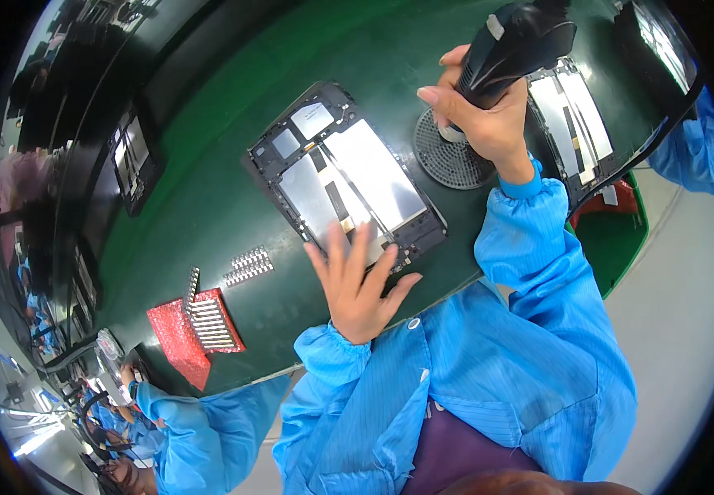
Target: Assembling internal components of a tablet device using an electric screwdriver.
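Note:
An opened tablet (345, 177) lies at a slant on the green table, its silver battery panels and black frame facing up. Over the tablet's near end rests my left hand (353, 289), fingers spread, with nothing held; it hides part of the frame, and I cannot tell how firmly it touches. To the right, my right hand (489, 120) is wrapped round the dark grip of a black hand-held tool (505, 49). Beneath that hand sits a round grey disc (448, 161) with rings of small holes, partly hidden by the hand.
A second opened tablet (571, 124) lies at the right edge, near a green bin (625, 239). On the left are a red bubble-wrap pouch (180, 342) and strips of small metal parts (250, 266). A co-worker's blue sleeve (209, 429) reaches in at lower left.

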The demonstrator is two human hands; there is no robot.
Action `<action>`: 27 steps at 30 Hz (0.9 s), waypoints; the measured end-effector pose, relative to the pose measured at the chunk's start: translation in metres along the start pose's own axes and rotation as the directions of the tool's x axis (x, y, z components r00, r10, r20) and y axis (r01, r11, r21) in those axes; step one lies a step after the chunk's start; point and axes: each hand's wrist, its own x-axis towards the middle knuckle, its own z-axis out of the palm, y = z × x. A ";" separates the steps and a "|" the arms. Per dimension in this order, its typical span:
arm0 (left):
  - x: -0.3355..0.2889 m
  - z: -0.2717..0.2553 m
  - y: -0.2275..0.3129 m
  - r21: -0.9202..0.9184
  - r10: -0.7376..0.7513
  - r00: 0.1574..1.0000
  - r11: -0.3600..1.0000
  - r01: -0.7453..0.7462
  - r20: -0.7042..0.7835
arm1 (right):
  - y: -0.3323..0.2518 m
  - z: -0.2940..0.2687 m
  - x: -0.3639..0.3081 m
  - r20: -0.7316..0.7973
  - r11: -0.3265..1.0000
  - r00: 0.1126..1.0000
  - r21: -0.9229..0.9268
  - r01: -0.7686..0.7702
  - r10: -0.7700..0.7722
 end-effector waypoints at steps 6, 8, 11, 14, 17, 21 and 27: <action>0.057 0.010 0.011 -0.081 0.326 0.903 0.945 -0.316 0.279 | -0.017 0.001 -0.005 -0.074 1.000 0.997 -0.002 0.013 -0.014; 0.074 0.011 0.012 -0.026 0.322 0.872 0.941 -0.337 0.369 | -0.023 -0.003 -0.005 -0.100 0.999 0.994 0.020 0.048 -0.046; 0.090 0.009 0.009 0.019 0.317 0.793 0.924 -0.382 0.520 | -0.028 -0.004 -0.004 -0.088 0.997 0.994 0.049 0.066 -0.061; 0.097 0.016 -0.001 -0.061 0.354 0.768 0.922 -0.382 0.534 | -0.026 -0.010 -0.007 -0.089 0.995 0.994 0.072 0.075 -0.068; 0.092 0.018 -0.008 -0.115 0.317 0.780 0.946 -0.304 0.539 | -0.028 -0.011 -0.011 -0.107 0.998 0.994 0.055 0.043 -0.037; 0.064 0.011 -0.021 -0.182 0.263 0.950 0.956 -0.232 0.171 | -0.036 -0.023 -0.013 -0.068 0.995 0.995 0.059 0.082 -0.078; 0.058 0.006 -0.084 -0.271 -0.377 0.784 0.923 0.274 -0.493 | -0.034 -0.017 -0.015 -0.017 0.989 0.991 0.065 0.136 -0.135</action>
